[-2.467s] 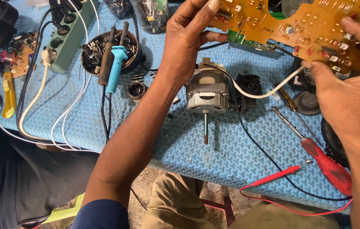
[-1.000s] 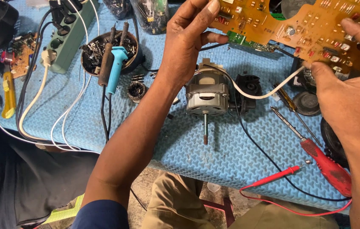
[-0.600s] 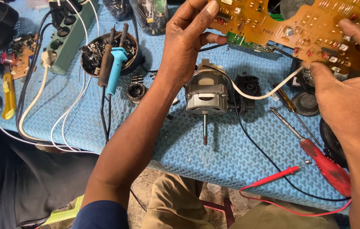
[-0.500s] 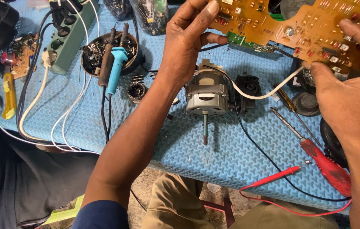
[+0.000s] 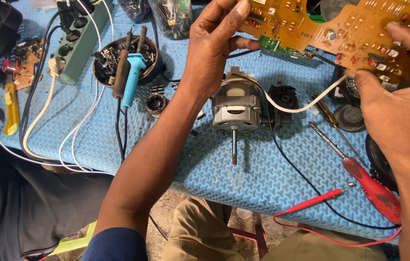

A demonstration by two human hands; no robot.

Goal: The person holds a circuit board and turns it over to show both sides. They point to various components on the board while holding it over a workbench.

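Head view — circuit board (image 5: 345,29) gripped between both hands.

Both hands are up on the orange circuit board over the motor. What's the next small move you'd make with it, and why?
Probably tilt the circuit board a little toward the camera and hold it steady. The left hand pinches its left edge and the right hand grips its right end, so it hangs above the motor. White and black wires run down from it, so a big swing might tug them.
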